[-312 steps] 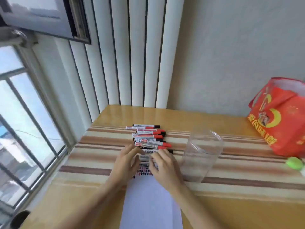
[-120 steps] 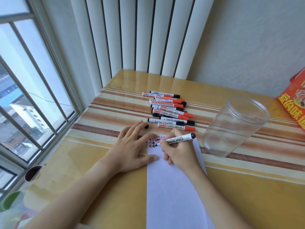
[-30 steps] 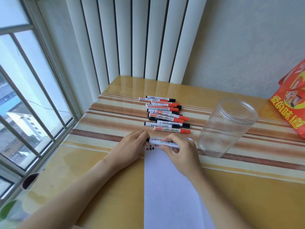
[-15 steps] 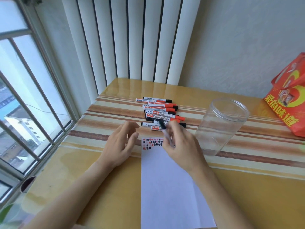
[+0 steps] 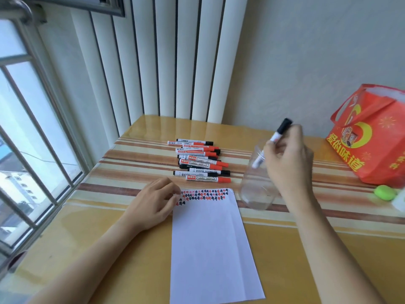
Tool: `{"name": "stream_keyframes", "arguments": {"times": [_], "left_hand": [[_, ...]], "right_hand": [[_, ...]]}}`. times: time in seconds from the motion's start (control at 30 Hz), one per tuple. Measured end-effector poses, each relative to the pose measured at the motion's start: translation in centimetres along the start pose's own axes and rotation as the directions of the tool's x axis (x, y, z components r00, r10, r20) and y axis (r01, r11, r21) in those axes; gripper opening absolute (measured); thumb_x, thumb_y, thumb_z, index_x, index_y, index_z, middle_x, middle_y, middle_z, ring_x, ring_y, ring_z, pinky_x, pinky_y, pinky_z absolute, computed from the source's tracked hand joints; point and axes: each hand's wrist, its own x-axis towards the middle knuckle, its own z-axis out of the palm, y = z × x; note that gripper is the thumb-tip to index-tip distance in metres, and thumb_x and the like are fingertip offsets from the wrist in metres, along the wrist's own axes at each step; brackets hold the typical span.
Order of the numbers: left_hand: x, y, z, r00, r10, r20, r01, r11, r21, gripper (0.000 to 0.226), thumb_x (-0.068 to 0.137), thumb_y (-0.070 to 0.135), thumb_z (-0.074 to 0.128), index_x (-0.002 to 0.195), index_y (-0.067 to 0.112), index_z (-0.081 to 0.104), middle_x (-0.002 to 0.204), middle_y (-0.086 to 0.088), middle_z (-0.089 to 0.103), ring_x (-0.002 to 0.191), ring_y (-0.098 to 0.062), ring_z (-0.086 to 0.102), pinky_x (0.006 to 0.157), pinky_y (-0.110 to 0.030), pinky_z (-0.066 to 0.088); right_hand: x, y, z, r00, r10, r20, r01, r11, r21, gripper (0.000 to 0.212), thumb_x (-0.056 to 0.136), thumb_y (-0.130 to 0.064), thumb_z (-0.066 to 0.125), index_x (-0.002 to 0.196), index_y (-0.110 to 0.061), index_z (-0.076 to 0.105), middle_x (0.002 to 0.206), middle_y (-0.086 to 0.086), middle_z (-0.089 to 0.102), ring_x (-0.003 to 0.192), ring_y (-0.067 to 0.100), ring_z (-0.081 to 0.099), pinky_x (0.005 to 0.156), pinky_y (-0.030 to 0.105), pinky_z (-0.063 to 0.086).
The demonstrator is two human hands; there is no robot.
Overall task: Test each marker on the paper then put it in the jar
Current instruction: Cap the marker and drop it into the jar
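My right hand [image 5: 287, 159] pinches a black-capped marker [image 5: 272, 143] between thumb and curled fingers. I hold it steeply tilted, cap up, with its lower end at the mouth of the jar [image 5: 255, 189]. This attitude is chosen so the marker can drop lengthwise into the opening instead of bridging the rim. The jar stands upright on the counter [image 5: 135, 249], just beside the paper's right edge, which keeps the transfer short. I see no marker inside it (the clear wall makes this hard to confirm).

My left hand [image 5: 153, 202] rests on the top left corner of the paper [image 5: 210, 249], fingers loosely bent and gripping nothing. Its function is to pin the sheet so it does not slide. A band of red and black test marks runs along the paper's top edge.

The remaining markers [image 5: 200, 161] lie stacked in a row just beyond the paper, caps mostly to the right, within reach of either hand.

A red bag [image 5: 370, 141] and a green object [image 5: 385, 193] sit well to the right, apart from the work.
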Motion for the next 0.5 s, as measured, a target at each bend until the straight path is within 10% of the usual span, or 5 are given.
{"name": "stream_keyframes", "arguments": {"times": [0.23,0.4,0.5], "left_hand": [[0.0,0.1,-0.1,1.000,-0.011,0.012,0.011,1.000,-0.001,0.022,0.100,0.031,0.044,0.099,0.023,0.064,0.095,0.014,0.052,0.085,-0.008,0.053,0.080,-0.028,0.044],[0.0,0.0,0.0,1.000,-0.011,0.014,0.011,1.000,-0.005,0.023,0.100,0.032,0.043,0.098,0.024,0.064,0.094,0.016,0.051,0.085,-0.008,0.053,0.079,-0.028,0.044],[0.0,-0.2,0.0,1.000,-0.015,0.019,0.015,1.000,-0.007,0.022,0.100,0.032,0.043,0.098,0.024,0.064,0.094,0.016,0.051,0.085,-0.007,0.052,0.079,-0.028,0.044]], "right_hand": [[-0.8,1.1,1.7,0.986,-0.092,0.139,0.140,0.913,-0.383,0.041,0.099,-0.045,0.042,0.091,-0.012,0.065,0.068,0.007,0.067,0.069,0.034,0.063,0.080,0.041,0.038],[-1.1,0.4,1.6,0.996,-0.094,0.007,0.092,0.952,-0.290,0.027,0.097,-0.036,0.056,0.101,-0.013,0.070,0.081,0.007,0.070,0.085,0.035,0.066,0.084,0.043,0.042],[-1.2,0.2,1.6,0.995,-0.096,0.027,0.100,0.941,-0.322,0.028,0.097,-0.029,0.066,0.111,-0.007,0.058,0.060,0.004,0.061,0.063,0.032,0.063,0.087,0.047,0.047]]}}
